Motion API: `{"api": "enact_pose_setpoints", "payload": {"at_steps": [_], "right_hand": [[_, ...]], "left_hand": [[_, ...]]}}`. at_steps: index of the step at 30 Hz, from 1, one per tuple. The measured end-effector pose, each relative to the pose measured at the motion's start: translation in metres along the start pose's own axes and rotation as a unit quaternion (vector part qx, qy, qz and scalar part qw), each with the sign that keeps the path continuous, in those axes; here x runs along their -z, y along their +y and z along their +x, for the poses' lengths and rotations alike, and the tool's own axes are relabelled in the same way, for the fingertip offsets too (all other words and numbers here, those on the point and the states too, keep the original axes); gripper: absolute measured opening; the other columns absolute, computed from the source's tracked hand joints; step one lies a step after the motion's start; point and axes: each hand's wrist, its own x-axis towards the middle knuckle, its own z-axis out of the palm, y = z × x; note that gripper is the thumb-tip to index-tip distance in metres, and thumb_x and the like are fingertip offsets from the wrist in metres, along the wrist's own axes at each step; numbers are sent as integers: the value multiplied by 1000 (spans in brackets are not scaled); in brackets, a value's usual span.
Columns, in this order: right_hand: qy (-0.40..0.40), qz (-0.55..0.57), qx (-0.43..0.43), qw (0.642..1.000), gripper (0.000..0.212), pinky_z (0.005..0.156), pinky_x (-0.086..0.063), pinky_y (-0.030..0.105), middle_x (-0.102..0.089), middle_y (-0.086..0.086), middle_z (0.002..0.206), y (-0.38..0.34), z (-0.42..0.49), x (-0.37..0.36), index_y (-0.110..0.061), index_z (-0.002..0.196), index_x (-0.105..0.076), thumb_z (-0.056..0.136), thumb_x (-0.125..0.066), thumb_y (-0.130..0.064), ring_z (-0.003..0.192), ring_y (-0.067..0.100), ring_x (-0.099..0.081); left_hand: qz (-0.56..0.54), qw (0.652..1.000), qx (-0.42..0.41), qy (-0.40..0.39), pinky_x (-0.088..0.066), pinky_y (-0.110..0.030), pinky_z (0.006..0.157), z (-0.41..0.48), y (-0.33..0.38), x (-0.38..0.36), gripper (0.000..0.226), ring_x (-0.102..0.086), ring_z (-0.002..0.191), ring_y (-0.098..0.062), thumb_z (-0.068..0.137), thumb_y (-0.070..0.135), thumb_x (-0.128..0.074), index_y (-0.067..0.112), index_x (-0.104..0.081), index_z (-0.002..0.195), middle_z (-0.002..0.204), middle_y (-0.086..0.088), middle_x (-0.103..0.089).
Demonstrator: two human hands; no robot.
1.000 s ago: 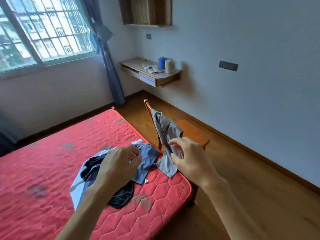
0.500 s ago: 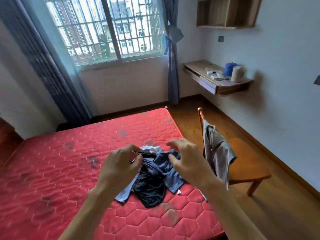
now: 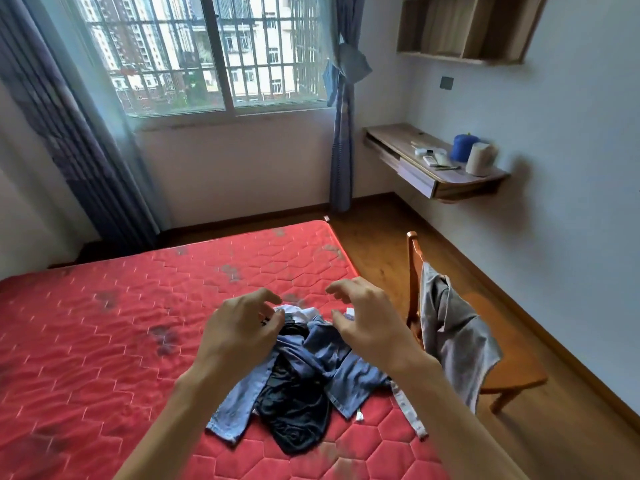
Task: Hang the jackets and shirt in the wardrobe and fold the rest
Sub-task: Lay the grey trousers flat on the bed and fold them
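A loose pile of clothes lies near the right edge of the red mattress (image 3: 104,341): blue denim pieces (image 3: 332,355), a black garment (image 3: 298,410) and a bit of white cloth (image 3: 294,310). My left hand (image 3: 242,327) sits at the pile's top left, its thumb and curled fingers pinching a bit of the black garment. Just above the pile's top right my right hand (image 3: 367,320) hovers with loosely curled, spread fingers and holds nothing. A grey garment (image 3: 453,334) hangs over the back of the wooden chair (image 3: 412,265).
The chair stands close against the bed's right side on the wooden floor. A wall desk (image 3: 408,147) with a blue container and a white roll is at the right wall. Curtains frame the window behind the bed. No wardrobe is in view.
My view swung left from the chair to the bed. My right hand let go of the grey garment and moved over the pile, then both hands spread their fingers wider.
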Motion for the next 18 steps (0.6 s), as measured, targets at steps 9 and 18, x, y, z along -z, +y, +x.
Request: {"api": "enact_pose_setpoints", "payload": {"at_steps": [9, 18], "right_hand": [[-50, -13, -101, 994, 34, 95, -50, 29, -65, -2, 109, 52, 13, -36, -19, 122, -66, 88, -65, -15, 101, 10, -61], [-18, -5, -254, 967, 30, 92, -51, 28, -66, -3, 105, 154, -10, -11, -19, 114, -69, 86, -67, -12, 97, 8, -63]], "left_hand": [[-33, 997, 37, -60, -59, -37, 76, 48, -42, -37, 15, -70, 82, -10, 90, 31, -66, 27, -73, 103, 89, 11, -74], [-12, 985, 18, -170, -56, -36, 77, 100, -1, -141, 16, -69, 84, -14, 88, 31, -62, 26, -70, 101, 86, 12, -72]]}}
